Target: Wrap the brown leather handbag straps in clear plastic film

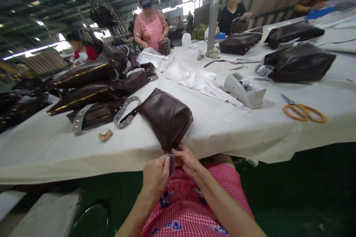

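A dark brown leather handbag (166, 116) lies at the table's front edge, with its near end toward me. Its strap (125, 114), wrapped in clear film and dotted with studs, loops out to the left. At the bag's near end, my left hand (156, 176) is closed, pinching a small greyish piece of wrapping (171, 164) between thumb and fingers. My right hand (187, 159) grips the same end of the bag from the right, its fingers bent around the corner. What lies between the two hands is partly hidden.
Brown bags (91, 92) are piled on the left; more bags (300, 63) lie back right. A tape dispenser (244, 90), orange-handled scissors (304, 112) and white plastic wrapping (183, 66) are on the white-covered table (236, 133). A post (214, 11) rises behind. Co-workers (151, 27) stand across the table.
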`<state>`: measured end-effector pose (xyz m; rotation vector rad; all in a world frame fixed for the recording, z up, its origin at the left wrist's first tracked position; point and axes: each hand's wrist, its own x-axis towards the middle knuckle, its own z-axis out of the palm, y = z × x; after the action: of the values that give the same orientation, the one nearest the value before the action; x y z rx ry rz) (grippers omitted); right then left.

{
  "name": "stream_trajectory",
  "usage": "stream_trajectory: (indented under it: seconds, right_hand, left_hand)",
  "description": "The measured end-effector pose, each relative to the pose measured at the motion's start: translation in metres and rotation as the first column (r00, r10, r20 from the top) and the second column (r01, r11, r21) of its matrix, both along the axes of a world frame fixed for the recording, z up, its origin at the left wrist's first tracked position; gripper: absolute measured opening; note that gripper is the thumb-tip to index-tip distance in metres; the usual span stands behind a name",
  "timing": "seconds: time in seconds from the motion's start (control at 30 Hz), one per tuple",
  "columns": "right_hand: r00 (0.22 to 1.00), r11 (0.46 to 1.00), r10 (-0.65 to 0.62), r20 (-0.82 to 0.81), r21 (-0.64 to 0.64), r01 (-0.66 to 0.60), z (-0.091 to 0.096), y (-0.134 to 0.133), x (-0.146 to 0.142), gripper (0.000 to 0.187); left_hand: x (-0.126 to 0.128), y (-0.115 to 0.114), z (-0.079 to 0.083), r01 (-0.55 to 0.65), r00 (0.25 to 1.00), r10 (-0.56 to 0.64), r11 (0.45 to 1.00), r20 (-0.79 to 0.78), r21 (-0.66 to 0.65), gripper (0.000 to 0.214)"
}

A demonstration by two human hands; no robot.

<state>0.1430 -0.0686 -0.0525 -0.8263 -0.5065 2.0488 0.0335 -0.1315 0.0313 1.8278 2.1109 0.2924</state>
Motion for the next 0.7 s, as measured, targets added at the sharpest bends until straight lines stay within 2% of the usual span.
stream_trajectory:
  seconds: [0.07, 0.17, 0.33, 0.53, 0.6, 0.7]
  right_hand:
    - [1.000, 1.000, 0.028, 0.006, 0.007, -0.028, -0.001, -0.004, 0.000, 0.042]
    - [0.996, 0.996, 0.090, -0.028, 0.019, -0.090, 0.001, -0.007, 0.006, 0.040]
    - [0.994, 0.996, 0.087, -0.061, 0.037, -0.085, 0.009, -0.007, 0.019, 0.041]
    - [0.998, 0.999, 0.008, 0.069, 0.043, -0.011, 0.013, 0.007, 0.046, 0.043]
    - [0.989, 0.999, -0.013, 0.144, 0.042, 0.007, 0.017, 0.021, 0.058, 0.044]
    - [0.987, 0.999, 0.017, 0.161, 0.041, -0.024, 0.028, 0.051, 0.075, 0.038]
  left_hand:
    - [0.005, 0.003, 0.001, -0.010, 0.993, 0.008, 1.000, -0.118, -0.019, 0.042]
    - [0.010, 0.008, -0.001, -0.023, 0.991, 0.019, 0.999, -0.132, -0.028, 0.041]
    - [0.016, 0.024, -0.005, -0.046, 0.994, 0.043, 0.999, 0.097, 0.026, 0.041]
    - [0.030, 0.058, -0.006, 0.025, 0.955, -0.007, 0.998, 0.296, -0.058, 0.045]
    - [0.038, 0.072, -0.007, 0.084, 0.904, -0.051, 0.995, 0.425, -0.060, 0.050]
    - [0.043, 0.089, -0.008, 0.229, 0.746, -0.154, 0.973, 0.648, -0.033, 0.050]
